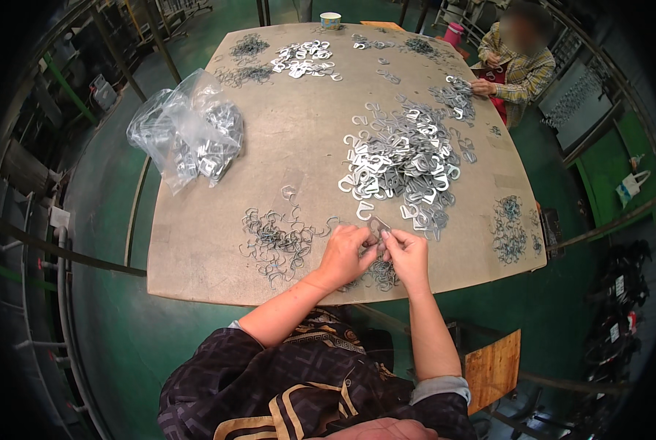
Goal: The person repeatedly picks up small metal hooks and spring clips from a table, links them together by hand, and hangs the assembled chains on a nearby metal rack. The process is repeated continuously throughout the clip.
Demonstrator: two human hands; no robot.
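A broad, tan-topped table point(291, 136) with rounded corners fills the middle of the room and stands on a green floor point(159, 341). At its far right corner sits another person point(524, 82) in a yellow-and-grey checked shirt, one hand at some flat silver metal hooks point(456, 99) on the table's edge.

The biggest thing on top is a loose heap of flat, silver-grey metal hooks point(401, 158), right of centre, just beyond the worker's hands. Across from it, by the left edge, a crumpled clear plastic bag point(170, 128) holds shiny metal pieces point(218, 147). Thin grey bent-wire clips point(275, 242) lie tangled to the left of the hands; a smaller patch of wire clips point(510, 231) lies by the right edge.

The worker's left hand point(348, 253) and right hand point(407, 255) meet at the near edge, fingers curled in and tips drawn tight together. Between those fingertips — at the near foot of the heap — they pinch a small grey metal piece point(375, 223), its outline partly covered. A small printed paper tub point(330, 20) stands at the far edge.
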